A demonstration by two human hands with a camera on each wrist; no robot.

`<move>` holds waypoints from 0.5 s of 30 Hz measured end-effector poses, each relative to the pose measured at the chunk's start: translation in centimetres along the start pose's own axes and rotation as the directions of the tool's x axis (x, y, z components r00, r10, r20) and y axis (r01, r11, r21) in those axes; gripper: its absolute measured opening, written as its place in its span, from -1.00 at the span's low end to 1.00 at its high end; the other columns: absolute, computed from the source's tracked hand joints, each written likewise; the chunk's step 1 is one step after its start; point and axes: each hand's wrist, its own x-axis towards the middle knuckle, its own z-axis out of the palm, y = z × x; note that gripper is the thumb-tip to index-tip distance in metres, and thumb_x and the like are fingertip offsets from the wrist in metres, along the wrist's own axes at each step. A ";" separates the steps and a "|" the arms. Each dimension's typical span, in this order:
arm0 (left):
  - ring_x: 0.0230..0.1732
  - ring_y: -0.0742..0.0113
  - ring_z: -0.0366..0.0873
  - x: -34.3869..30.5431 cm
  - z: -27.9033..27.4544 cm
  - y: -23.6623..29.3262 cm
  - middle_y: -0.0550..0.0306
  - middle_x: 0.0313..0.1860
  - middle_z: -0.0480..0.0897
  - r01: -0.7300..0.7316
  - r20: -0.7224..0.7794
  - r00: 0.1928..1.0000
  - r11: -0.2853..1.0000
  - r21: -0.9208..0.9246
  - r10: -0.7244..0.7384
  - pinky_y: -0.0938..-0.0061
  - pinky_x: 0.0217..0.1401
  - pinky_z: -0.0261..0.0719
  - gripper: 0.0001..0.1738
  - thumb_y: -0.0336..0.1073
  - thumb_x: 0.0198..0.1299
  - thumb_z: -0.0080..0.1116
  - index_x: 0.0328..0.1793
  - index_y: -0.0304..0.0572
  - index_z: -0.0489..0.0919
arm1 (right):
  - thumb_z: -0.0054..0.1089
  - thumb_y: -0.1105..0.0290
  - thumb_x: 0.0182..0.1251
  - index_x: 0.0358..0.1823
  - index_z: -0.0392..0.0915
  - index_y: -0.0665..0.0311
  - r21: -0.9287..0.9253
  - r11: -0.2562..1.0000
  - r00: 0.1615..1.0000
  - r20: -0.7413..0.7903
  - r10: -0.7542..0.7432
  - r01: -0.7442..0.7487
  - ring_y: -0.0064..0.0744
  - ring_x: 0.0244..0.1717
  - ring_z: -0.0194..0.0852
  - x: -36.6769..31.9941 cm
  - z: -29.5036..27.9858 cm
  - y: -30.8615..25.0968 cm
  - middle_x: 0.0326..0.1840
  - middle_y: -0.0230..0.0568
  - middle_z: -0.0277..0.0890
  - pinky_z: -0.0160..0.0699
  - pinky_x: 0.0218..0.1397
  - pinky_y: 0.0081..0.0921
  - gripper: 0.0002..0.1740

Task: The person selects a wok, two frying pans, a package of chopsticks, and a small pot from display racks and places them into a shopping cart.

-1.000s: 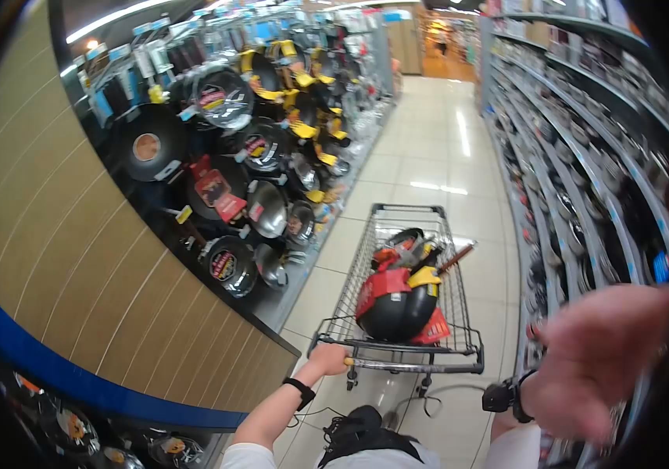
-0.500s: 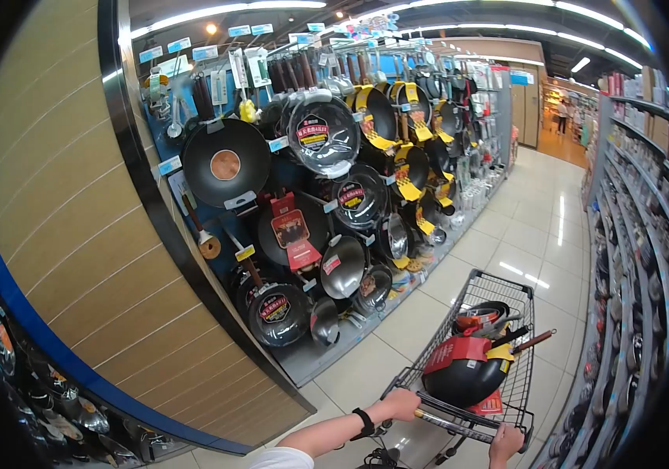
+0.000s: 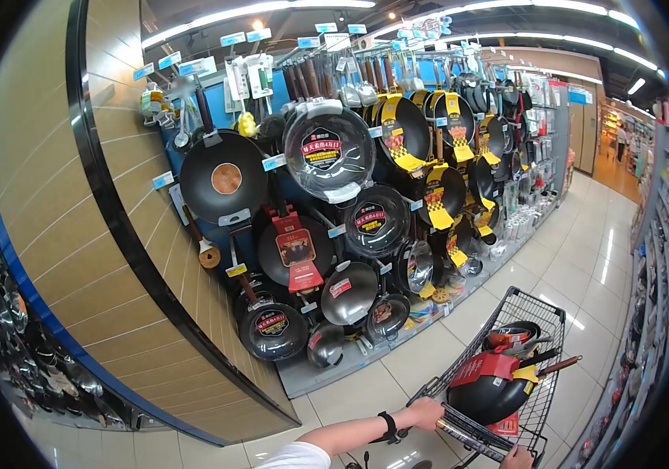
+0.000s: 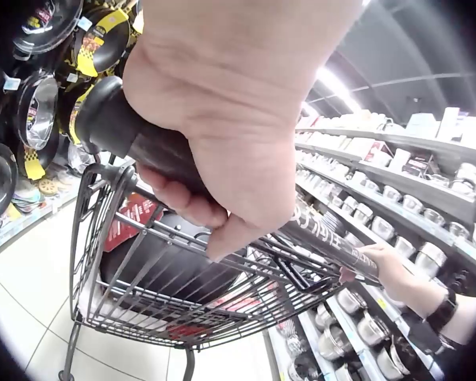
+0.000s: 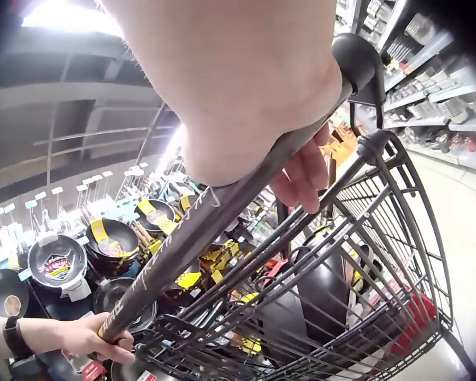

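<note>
A wire shopping cart [image 3: 539,295] stands on the tiled floor in front of me. My left hand [image 3: 426,413] grips the left end of its dark handle bar [image 3: 463,434]; in the left wrist view the fingers [image 4: 182,205] curl under the bar. Towards the bar's other end, my right hand [image 3: 516,458] holds on too, its fingers [image 5: 304,178] hooked below the bar in the right wrist view. Inside the cart lies a black wok [image 3: 479,402] with a red cardboard sleeve [image 3: 484,369]. Behind it sits a red-orange pan [image 3: 510,338], and a brown handle [image 3: 559,365] sticks out over the side.
A display wall of hanging pans [image 3: 402,129] runs along the left, above a low grey ledge [image 3: 373,356]. Nearer stands a wood-look panelled pillar [image 3: 147,297]. Shelves of metal pots [image 4: 373,325] line the right. Between them the tiled aisle [image 3: 584,234] leads away.
My right hand, raised off the cart a second ago, has come down onto the handle bar. The head view has swung left towards the pans, so the cart sits further right in it.
</note>
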 end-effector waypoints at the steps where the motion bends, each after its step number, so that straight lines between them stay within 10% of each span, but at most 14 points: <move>1: -0.20 -0.12 0.73 1.5 -0.5 0.2 -0.16 -0.34 0.73 0.013 0.003 1.000 1.000 -0.008 -0.013 0.08 -0.13 0.69 -0.80 -0.32 -0.11 0.21 -0.36 -0.25 0.71 | 0.18 -0.06 0.28 -0.53 0.64 0.11 0.048 0.999 1.000 0.009 0.007 -0.007 0.12 -0.52 0.56 1.7 0.1 0.2 -0.57 -0.09 0.60 0.42 -0.50 0.04 -0.58; 15: -0.21 -0.11 0.72 19.8 -5.4 -0.1 -0.09 -0.36 0.73 0.110 -0.079 0.991 0.994 -0.009 -0.111 0.10 -0.15 0.69 -0.84 -0.32 -0.15 0.26 -0.41 -0.18 0.73 | 0.08 0.00 0.39 -0.51 0.69 0.17 0.107 0.981 0.987 -0.022 -0.162 0.163 0.05 -0.57 0.56 21.1 6.5 3.3 -0.61 -0.08 0.57 0.45 -0.50 -0.07 -0.54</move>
